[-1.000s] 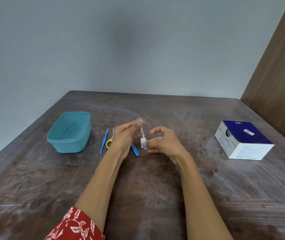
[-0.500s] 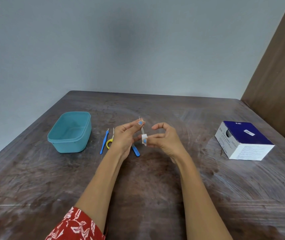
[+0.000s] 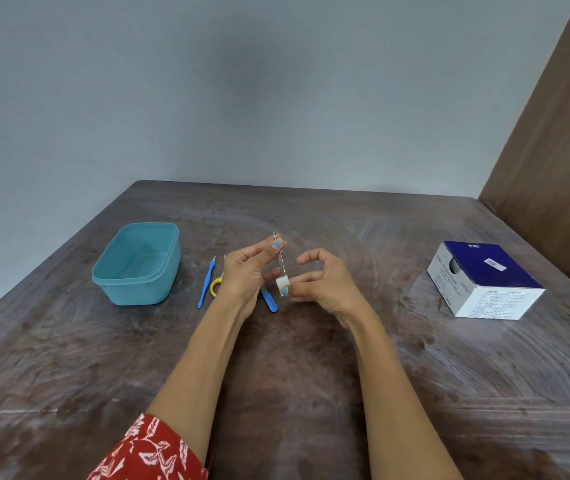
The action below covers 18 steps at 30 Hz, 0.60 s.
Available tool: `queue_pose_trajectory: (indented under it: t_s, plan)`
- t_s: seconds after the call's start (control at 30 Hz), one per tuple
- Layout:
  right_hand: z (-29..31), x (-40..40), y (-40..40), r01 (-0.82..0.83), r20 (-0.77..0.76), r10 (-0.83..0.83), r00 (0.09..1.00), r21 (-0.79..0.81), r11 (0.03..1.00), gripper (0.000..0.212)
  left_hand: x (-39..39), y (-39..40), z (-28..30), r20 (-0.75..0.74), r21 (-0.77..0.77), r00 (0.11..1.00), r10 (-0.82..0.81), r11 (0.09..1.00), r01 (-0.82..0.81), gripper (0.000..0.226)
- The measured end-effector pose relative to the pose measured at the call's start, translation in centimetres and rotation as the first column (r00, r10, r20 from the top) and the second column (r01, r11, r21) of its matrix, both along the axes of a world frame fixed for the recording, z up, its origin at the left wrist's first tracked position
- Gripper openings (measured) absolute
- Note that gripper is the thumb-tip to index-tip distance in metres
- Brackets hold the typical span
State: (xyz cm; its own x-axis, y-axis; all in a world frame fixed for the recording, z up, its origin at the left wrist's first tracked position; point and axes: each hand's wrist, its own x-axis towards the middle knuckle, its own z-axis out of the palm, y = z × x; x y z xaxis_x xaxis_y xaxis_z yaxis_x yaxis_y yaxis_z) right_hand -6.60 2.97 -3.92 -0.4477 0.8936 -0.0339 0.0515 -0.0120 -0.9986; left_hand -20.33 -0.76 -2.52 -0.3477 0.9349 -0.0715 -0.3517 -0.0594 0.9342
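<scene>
My left hand (image 3: pixel 247 271) pinches a thin metal tool (image 3: pixel 279 256), tweezers by the look of it, and holds it nearly upright above the middle of the brown table (image 3: pixel 311 375). A small white swab (image 3: pixel 282 285) is wrapped round the tool's lower end. My right hand (image 3: pixel 325 282) pinches that swab between thumb and middle finger, with the index finger arched above it. Both hands are raised slightly off the table.
An open teal plastic tub (image 3: pixel 138 263) stands at the left. A thin blue tool (image 3: pixel 206 287), a yellow-handled tool (image 3: pixel 217 285) and another blue tool (image 3: pixel 269 301) lie beside and under my left hand. A blue and white box (image 3: pixel 482 280) sits right. A brown panel (image 3: pixel 553 150) rises far right.
The swab slid up the metal tool half a second ago and is back down at its lower end now. My left hand has stayed in place.
</scene>
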Motion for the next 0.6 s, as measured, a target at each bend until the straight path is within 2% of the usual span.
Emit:
queue_pose_trajectory:
  t_s: [0.13, 0.27, 0.43, 0.6]
  plan:
    - [0.06, 0.02, 0.13, 0.091, -0.015, -0.09, 0.996, 0.062, 0.994, 0.05, 0.33, -0.12, 0.12, 0.009, 0.018, 1.0, -0.016, 1.0, 0.015, 0.013]
    - [0.0, 0.06, 0.0, -0.008, -0.011, 0.008, 1.0, -0.034, 0.999, 0.047, 0.18, -0.05, 0.14, 0.003, 0.012, 1.0, -0.005, 1.0, 0.005, 0.013]
    - [0.17, 0.03, 0.13, 0.068, -0.041, -0.068, 0.997, 0.012, 0.998, 0.048, 0.08, -0.02, 0.06, 0.007, 0.014, 1.0, -0.008, 1.0, 0.008, 0.012]
    - [0.02, 0.06, -0.03, -0.018, 0.007, 0.019, 1.0, -0.047, 0.999, 0.045, -0.07, 0.08, -0.12, 0.01, 0.025, 1.0, -0.004, 1.0, 0.003, 0.013]
